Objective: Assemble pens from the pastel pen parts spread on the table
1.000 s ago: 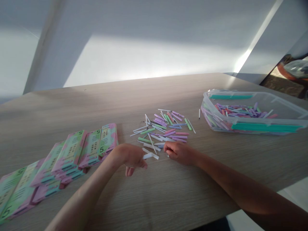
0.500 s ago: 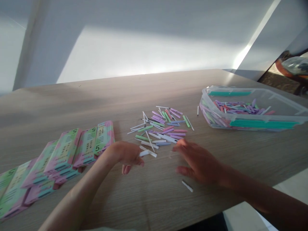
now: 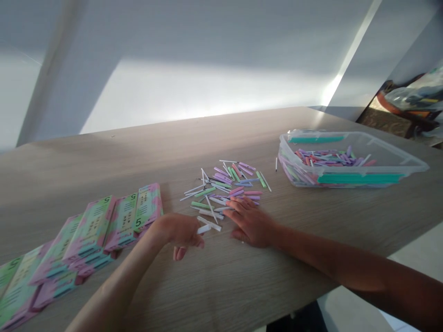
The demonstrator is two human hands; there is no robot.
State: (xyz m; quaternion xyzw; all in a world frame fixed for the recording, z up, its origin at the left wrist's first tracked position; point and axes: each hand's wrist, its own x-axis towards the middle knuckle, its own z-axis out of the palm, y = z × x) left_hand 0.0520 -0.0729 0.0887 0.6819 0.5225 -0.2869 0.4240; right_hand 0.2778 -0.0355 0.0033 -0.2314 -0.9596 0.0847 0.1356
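A loose pile of thin plastic sticks and short tubes (image 3: 221, 177) in purple, green, pink, blue and white lies on the table in front of me. My left hand (image 3: 182, 233) is at the pile's near left side, its fingers curled round a short white tube (image 3: 204, 228) whose end sticks out. My right hand (image 3: 251, 221) lies palm down with its fingers spread over the near right edge of the pile. What is under its palm is hidden. Between the hands, several white sticks (image 3: 209, 223) lie crosswise.
Stacked pastel boxes (image 3: 92, 223) marked with a 5 stand on the left. A clear plastic bin (image 3: 360, 173) with teal handles, holding more coloured sticks, is on the right. One thin white stick (image 3: 276, 164) lies beside it. A wall rises behind the table (image 3: 166, 147).
My right hand has moved left and come down onto the pile's near edge. A white stick that lay below it is out of sight. My left hand keeps its hold.
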